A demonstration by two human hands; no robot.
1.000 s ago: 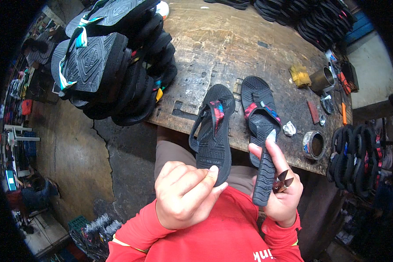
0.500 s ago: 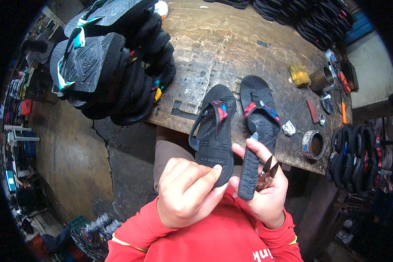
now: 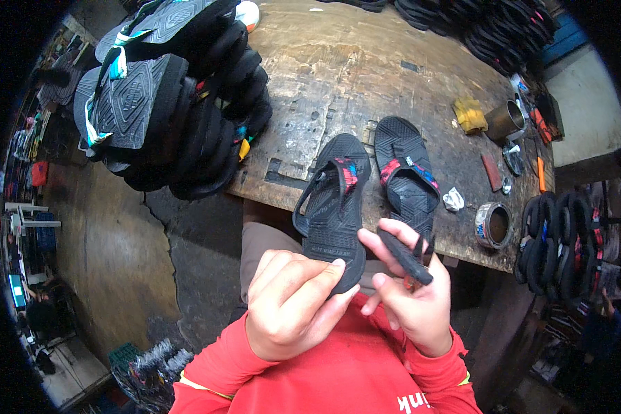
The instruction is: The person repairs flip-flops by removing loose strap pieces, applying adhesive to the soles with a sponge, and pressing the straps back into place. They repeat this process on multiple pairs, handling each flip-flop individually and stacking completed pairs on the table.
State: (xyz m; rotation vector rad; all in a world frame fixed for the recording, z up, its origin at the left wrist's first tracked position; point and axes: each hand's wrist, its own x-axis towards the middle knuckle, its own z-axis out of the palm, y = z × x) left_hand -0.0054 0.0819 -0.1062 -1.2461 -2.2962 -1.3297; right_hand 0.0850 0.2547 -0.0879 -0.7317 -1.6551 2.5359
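Note:
My left hand [image 3: 290, 303] is closed on the heel end of a black sandal [image 3: 338, 207], thumb on top of the footbed. The sandal has a pink, blue and black patterned strap, and its toe end reaches over the table edge. In my right hand [image 3: 417, 303] is a black tool with a ridged handle [image 3: 405, 257], now tilted across the fingers. Thread snips [image 3: 421, 245] sit in the same hand, mostly hidden, with only dark blade tips showing. A matching sandal [image 3: 408, 162] lies on the table just beyond.
The worn wooden table [image 3: 324, 76] carries a tall sandal stack [image 3: 179, 110] at left and more sandals [image 3: 483, 31] at far right. A tape roll [image 3: 493, 225], crumpled white scrap [image 3: 453, 200], metal cup [image 3: 506, 121] and yellow block [image 3: 470, 114] lie right. Sandals [image 3: 559, 241] hang beyond the right edge.
The black ridged tool has swung in my right hand from near upright to a slant, and the snips are now mostly covered. My left hand keeps its hold on the sandal.

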